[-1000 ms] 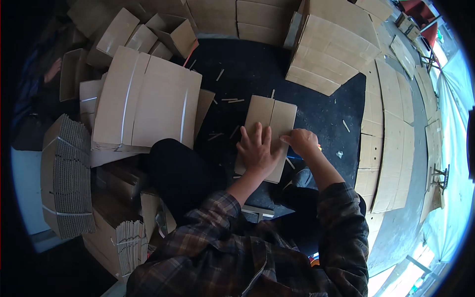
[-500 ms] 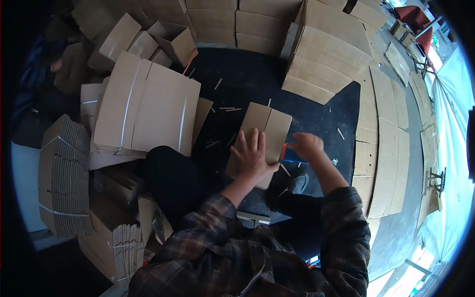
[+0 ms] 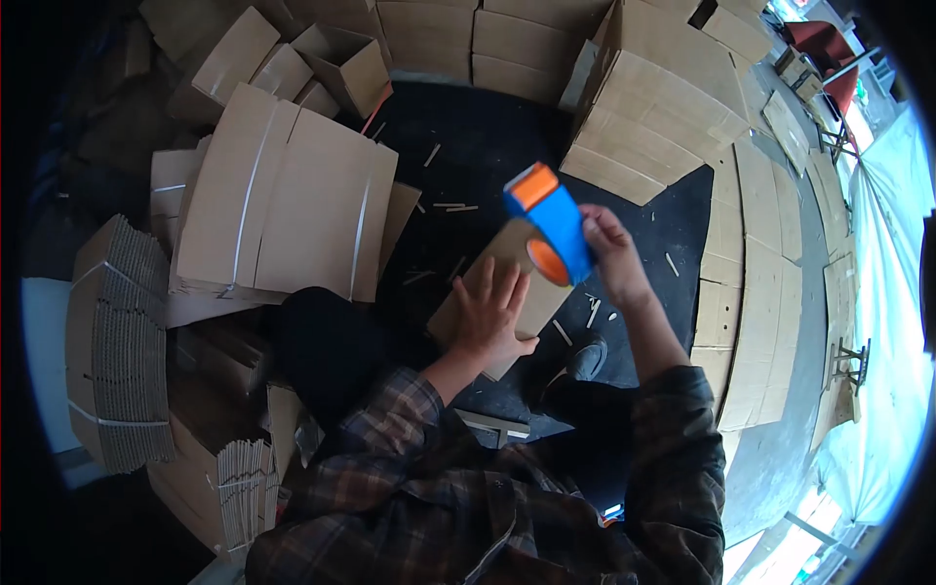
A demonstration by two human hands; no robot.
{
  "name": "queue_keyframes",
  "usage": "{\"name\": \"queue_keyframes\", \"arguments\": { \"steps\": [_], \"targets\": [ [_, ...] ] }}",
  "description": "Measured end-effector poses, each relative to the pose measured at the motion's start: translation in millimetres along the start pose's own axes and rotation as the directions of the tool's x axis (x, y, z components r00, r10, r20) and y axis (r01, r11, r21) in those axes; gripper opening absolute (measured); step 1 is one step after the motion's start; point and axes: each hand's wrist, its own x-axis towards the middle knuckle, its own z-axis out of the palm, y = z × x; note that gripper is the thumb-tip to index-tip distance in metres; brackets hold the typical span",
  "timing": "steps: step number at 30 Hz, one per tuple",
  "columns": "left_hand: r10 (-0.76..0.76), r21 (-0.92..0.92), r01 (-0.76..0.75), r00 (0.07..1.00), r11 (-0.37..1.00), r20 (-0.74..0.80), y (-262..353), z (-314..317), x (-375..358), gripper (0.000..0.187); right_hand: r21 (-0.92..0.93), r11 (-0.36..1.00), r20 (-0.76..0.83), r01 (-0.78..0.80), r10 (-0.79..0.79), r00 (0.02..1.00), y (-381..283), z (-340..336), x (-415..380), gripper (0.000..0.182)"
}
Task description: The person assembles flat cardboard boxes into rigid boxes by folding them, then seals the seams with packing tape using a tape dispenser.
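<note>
A small closed cardboard box (image 3: 531,317) lies between my legs, tilted at an angle to me. My left hand (image 3: 490,314) rests on its top with the fingers spread, the thumb at the near right edge. In my right hand (image 3: 610,249) is a blue and orange tape dispenser (image 3: 558,216), its fingers closed around the right side. The dispenser is raised over the far right part of the box and overlaps it in this view.
Strapped flattened cartons (image 3: 317,200) are stacked at my left, beside another strapped bundle (image 3: 132,331). A large carton (image 3: 658,107) stands at the far right. Flat cardboard sheets (image 3: 765,292) lie along the right. Small strips (image 3: 432,154) litter the dark mat (image 3: 487,136).
My right hand has lifted the tape dispenser from beside the box's right side up over its far end. The box has shifted slightly left, with my left hand still on it.
</note>
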Motion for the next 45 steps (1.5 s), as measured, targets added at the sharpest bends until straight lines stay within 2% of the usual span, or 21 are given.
{"name": "queue_keyframes", "arguments": {
  "steps": [1, 4, 9, 11, 14, 15, 18, 19, 21, 22, 24, 27, 30, 35, 37, 39, 40, 41, 43, 44, 45],
  "targets": [
    [-0.001, 0.008, 0.001, 1.000, 1.000, 0.012, 4.5, 0.2, -1.3, 0.101, -0.153, 0.986, -0.004, 0.061, -0.063, 0.998, 9.5, 4.1, 0.9, 0.022],
    [0.011, -0.016, -0.012, 1.000, 1.000, -0.020, 14.1, 6.3, -5.0, 0.101, -0.055, 0.998, -0.010, 0.005, -0.006, 1.000, 10.0, -5.0, 1.3, 0.022],
    [0.019, -0.021, -0.019, 0.999, 1.000, -0.036, 26.1, 14.8, -9.8, 0.099, -0.099, 0.995, -0.138, 0.030, -0.044, 0.989, -13.3, -8.8, -4.5, 0.024],
    [0.028, -0.007, -0.028, 0.999, 1.000, -0.039, 29.1, 17.2, -10.5, 0.098, -0.159, 0.987, -0.078, 0.009, -0.022, 0.997, -36.7, -10.4, 1.5, 0.028],
    [0.032, 0.014, -0.031, 0.997, 0.999, -0.067, 37.6, 21.9, -12.5, 0.097, -0.407, 0.912, 0.113, -0.047, 0.101, 0.988, -98.8, 9.9, 11.9, 0.055],
    [0.031, 0.007, -0.030, 0.997, 1.000, -0.069, 39.5, 21.5, -11.9, 0.097, -0.521, 0.853, 0.150, -0.022, 0.117, 0.982, -114.6, 22.7, 14.8, 0.068],
    [0.047, 0.030, -0.048, 0.999, 0.998, 0.006, 45.5, 15.9, -13.9, 0.095, -0.855, 0.512, 0.208, 0.080, 0.198, 0.958, -129.6, 53.3, 33.6, 0.075],
    [0.047, 0.024, -0.047, 0.999, 0.999, 0.009, 47.4, 18.0, -14.1, 0.095, -0.857, 0.510, 0.207, 0.077, 0.204, 0.957, -127.0, 62.6, 41.9, 0.075],
    [0.059, 0.052, -0.059, 0.998, 0.997, -0.004, 52.4, 21.1, -14.8, 0.094, -0.971, 0.084, 0.239, 0.224, 0.296, 0.925, -121.0, 81.3, 56.4, 0.067],
    [0.059, 0.045, -0.059, 0.998, 0.997, -0.008, 55.1, 23.0, -15.2, 0.094, -0.973, 0.082, 0.230, 0.215, 0.302, 0.925, -117.9, 94.8, 62.1, 0.067],
    [0.067, 0.045, -0.065, 0.997, 0.997, -0.027, 58.5, 26.4, -15.5, 0.093, -0.971, -0.152, 0.095, 0.184, 0.462, 0.882, -112.2, 118.5, 72.7, 0.054],
    [0.064, 0.056, -0.061, 0.997, 0.997, -0.045, 61.8, 30.0, -15.8, 0.093, -0.975, -0.152, 0.071, 0.163, 0.483, 0.873, -102.4, 134.0, 82.3, 0.045],
    [0.070, 0.073, -0.066, 0.997, 0.995, -0.044, 63.1, 33.8, -16.2, 0.093, -0.948, -0.227, 0.085, 0.221, 0.490, 0.868, -96.8, 144.2, 88.3, 0.044],
    [0.056, 0.123, -0.046, 0.995, 0.991, -0.081, 67.0, 40.9, -17.3, 0.092, -0.959, -0.234, 0.012, 0.163, 0.537, 0.844, -82.9, 155.9, 101.8, 0.044],
    [0.043, 0.126, -0.031, 0.995, 0.992, -0.094, 69.6, 44.5, -16.9, 0.092, -0.963, -0.237, -0.033, 0.124, 0.566, 0.824, -63.5, 145.9, 100.6, 0.044],
    [0.048, 0.147, -0.030, 0.992, 0.989, -0.119, 72.6, 49.9, -16.9, 0.091, -0.942, -0.276, -0.010, 0.189, 0.587, 0.809, -46.3, 130.9, 90.6, 0.045],
    [0.062, 0.154, -0.043, 0.990, 0.987, -0.127, 74.3, 53.8, -18.2, 0.091, -0.912, -0.289, -0.011, 0.290, 0.725, 0.688, -48.2, 130.0, 101.1, 0.048],
    [0.069, 0.152, -0.049, 0.990, 0.987, -0.126, 74.0, 57.3, -19.5, 0.090, -0.912, -0.294, -0.016, 0.286, 0.723, 0.691, -50.7, 128.4, 110.8, 0.048],
    [0.075, 0.122, -0.066, 0.994, 0.990, -0.078, 70.1, 46.0, -18.2, 0.062, -0.918, -0.180, 0.043, 0.353, 0.841, 0.540, -53.3, 122.8, 115.2, 0.056],
    [0.076, 0.140, -0.065, 0.994, 0.988, -0.077, 68.9, 46.0, -17.3, 0.069, -0.920, -0.177, 0.044, 0.350, 0.840, 0.540, -50.2, 123.3, 111.8, 0.056],
    [0.076, 0.142, -0.064, 0.994, 0.988, -0.076, 67.7, 43.4, -17.7, 0.069, -0.930, -0.238, 0.012, 0.279, 0.742, 0.671, -47.3, 125.2, 104.0, 0.055]
  ]
}}
